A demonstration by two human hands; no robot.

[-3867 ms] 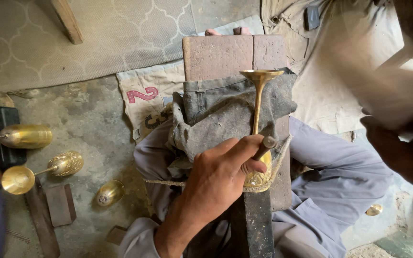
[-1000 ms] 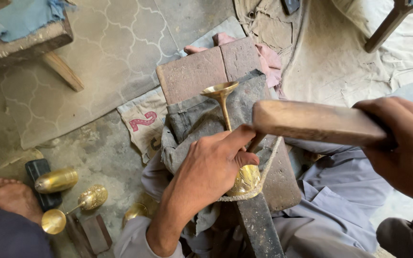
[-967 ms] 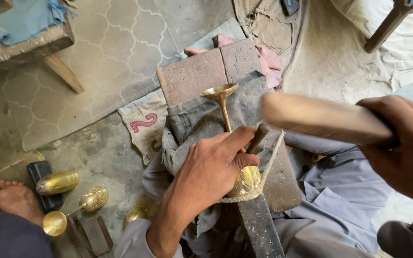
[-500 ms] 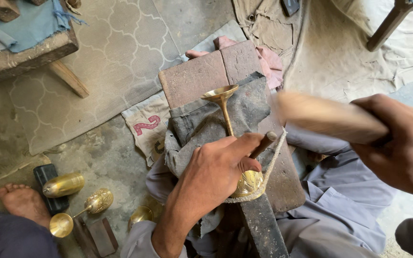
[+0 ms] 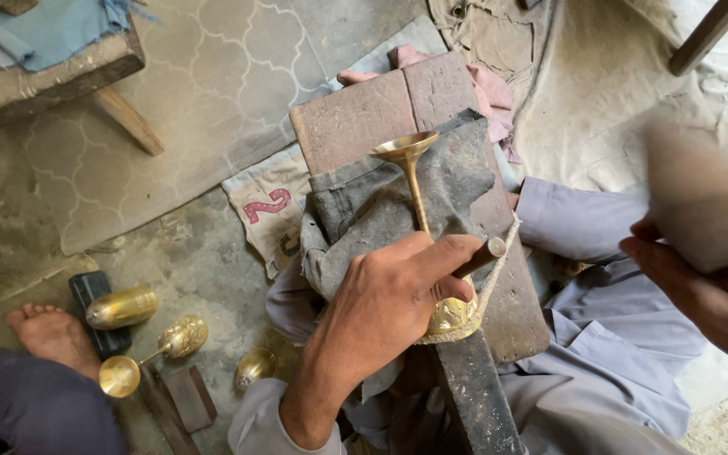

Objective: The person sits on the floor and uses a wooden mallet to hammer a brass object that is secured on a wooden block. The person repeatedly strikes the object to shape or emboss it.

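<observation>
Under the left hand (image 5: 389, 295), clamped on a punch (image 5: 480, 256) against the brass goblet (image 5: 431, 253) lying on grey cloth (image 5: 457, 181), keep steady; right hand (image 5: 701, 286), closed on the blurred mallet (image 5: 697, 206), should strike squarely.

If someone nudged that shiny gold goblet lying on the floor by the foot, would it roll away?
The shiny gold goblet lies on its side, so its round bowl and foot would probably let it roll, likely curving rather than going straight. It looks like metal, so it is probably stiff and fairly heavy for its size. Its thin stem seems the likeliest part to bend.
</observation>
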